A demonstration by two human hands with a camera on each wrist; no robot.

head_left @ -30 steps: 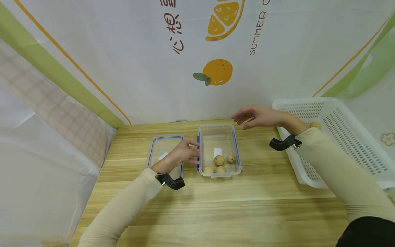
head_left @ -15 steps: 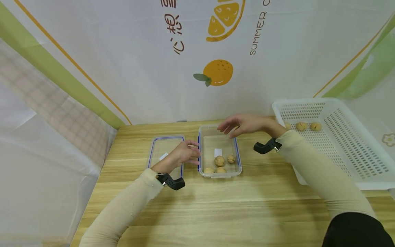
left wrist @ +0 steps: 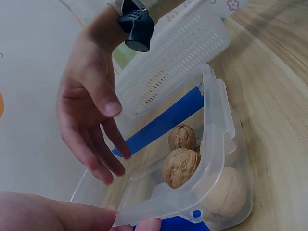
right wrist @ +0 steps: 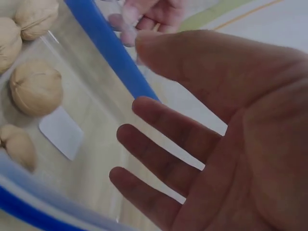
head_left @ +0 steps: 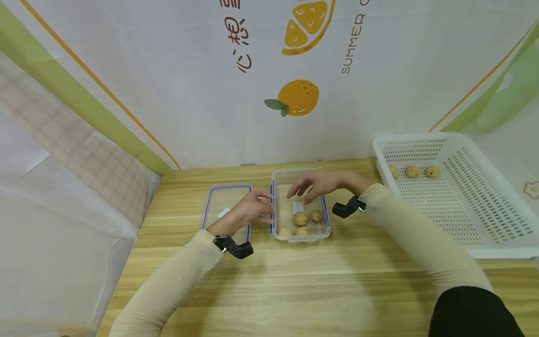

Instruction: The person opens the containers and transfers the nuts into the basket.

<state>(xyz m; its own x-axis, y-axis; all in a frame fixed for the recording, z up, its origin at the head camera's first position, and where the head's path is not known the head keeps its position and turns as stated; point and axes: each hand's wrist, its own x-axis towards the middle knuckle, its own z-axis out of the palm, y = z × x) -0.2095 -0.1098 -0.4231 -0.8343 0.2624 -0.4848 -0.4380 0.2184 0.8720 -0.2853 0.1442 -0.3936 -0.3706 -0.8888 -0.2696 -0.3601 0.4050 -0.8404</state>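
- Head view: I have the right hand (head_left: 316, 182) above the far half of the clear box (head_left: 316, 237), fingers loosely bent, nothing held. Four walnuts (head_left: 300, 218) lie in the box's near end, so from that hand they are below and toward the wearer. The box's long axis appears to run away from the wearer. My left hand (head_left: 251, 207) is at the left wall, reaching across the lid (head_left: 225, 199). Out right, three more walnuts (head_left: 412, 172) sit in the white basket (head_left: 494, 192).
- Left wrist view: I see the left thumb and fingers pinching the box's rim. Across from them the right hand hangs released, fingertips down, apart from the walnuts.
- Right wrist view: I see a bare palm and separated fingers, with no walnut touched. The walnuts lie past the fingertips, a white label between; only this hand is over the box's interior.
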